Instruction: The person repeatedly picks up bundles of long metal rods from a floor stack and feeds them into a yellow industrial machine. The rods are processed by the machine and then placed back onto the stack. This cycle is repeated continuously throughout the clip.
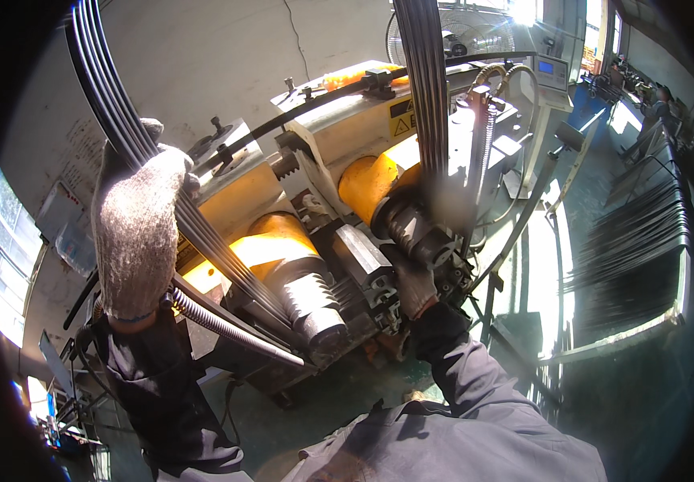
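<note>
My left hand [139, 229], in a pale knit work glove, is closed around a bundle of long dark metal rods [218, 253]. The bundle slants from the upper left down to the left roller [307, 297], a dark grooved cylinder on a yellow hub. My right hand [416, 287], also gloved, reaches in among the dark metal blocks below the right roller [413, 226]. Its fingers lie in shadow, so their grip cannot be made out. A second stretch of dark rods [425, 88] rises steeply from the right roller to the top edge.
Both rollers belong to a yellow and grey machine [355, 104]. A ribbed hose [234, 328] runs below the left bundle. A fan [453, 36] and a control box with a small screen [550, 71] stand behind. On the right, a rack [680, 297] bears many dark rods.
</note>
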The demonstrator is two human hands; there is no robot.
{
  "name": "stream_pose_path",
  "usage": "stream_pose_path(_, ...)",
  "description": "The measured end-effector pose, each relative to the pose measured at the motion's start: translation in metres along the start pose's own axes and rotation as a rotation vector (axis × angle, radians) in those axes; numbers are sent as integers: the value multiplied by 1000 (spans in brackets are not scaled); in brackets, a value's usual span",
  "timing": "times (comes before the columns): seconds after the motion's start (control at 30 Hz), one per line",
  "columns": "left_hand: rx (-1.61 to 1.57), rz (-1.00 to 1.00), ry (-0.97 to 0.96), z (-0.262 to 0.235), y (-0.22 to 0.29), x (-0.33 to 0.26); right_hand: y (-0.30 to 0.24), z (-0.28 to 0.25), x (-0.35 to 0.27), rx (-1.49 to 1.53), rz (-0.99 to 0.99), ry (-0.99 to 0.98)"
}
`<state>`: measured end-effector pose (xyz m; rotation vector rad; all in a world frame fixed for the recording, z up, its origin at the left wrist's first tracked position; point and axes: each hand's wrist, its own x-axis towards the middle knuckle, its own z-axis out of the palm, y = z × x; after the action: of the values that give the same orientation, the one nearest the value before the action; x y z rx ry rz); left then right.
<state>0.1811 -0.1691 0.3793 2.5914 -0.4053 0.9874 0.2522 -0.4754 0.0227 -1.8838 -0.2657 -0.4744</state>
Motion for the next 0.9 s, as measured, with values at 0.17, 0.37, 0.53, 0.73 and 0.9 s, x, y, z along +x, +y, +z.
stream_pose_path(0.17, -82, -61, -8, 0, 3, 0, -6, 0, 1, -62, 25, -36)
stream_pose_path(0.37, -225, -233, -17, -10, 13, -4, 3, 9, 2, 294, 128, 67)
stream_pose_path(0.53, -505, -372, -141, -21, 12, -10, 40, 23, -3, -56, 14, -9)
stream_pose_path(0.73, -745, -404, -333, -34, 11, -13, 63, 30, -11, 62, 80, -30)
stream_pose_path(0.9, -609, -541, -397, -43, 7, -12, 53, 22, -9, -170, -106, -50)
